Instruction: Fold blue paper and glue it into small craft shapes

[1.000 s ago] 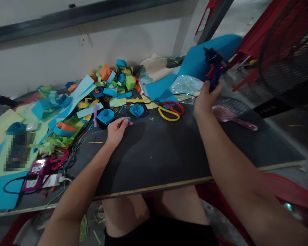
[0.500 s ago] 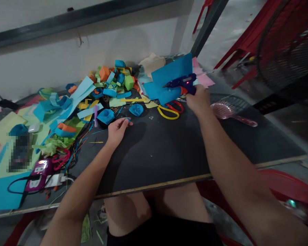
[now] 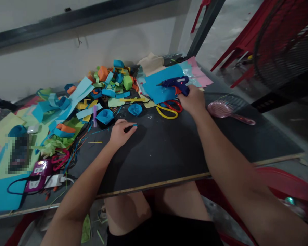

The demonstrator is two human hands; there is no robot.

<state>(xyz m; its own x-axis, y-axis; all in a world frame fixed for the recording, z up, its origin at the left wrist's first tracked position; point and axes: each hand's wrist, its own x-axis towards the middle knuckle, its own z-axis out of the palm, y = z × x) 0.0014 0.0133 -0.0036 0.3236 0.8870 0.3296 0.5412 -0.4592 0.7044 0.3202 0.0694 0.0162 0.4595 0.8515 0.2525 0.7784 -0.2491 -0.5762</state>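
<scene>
My right hand grips a dark blue glue gun with an orange trigger, its nozzle pointing left over a blue paper sheet. My left hand rests on the black board, fingers pinched on a small blue paper piece. Red and yellow scissors lie just below the gun. Two folded blue paper shapes sit beyond my left hand.
A heap of coloured folded paper pieces and strips covers the back left. A pink hairbrush lies right of the gun. A purple power strip with cables and pink scissors lie near the front left edge. Red chairs and a fan stand at the right.
My right hand swung the glue gun from upright at the far right down and left, over the blue sheet. My left hand shifted slightly right and nearer, still pinching the blue piece.
</scene>
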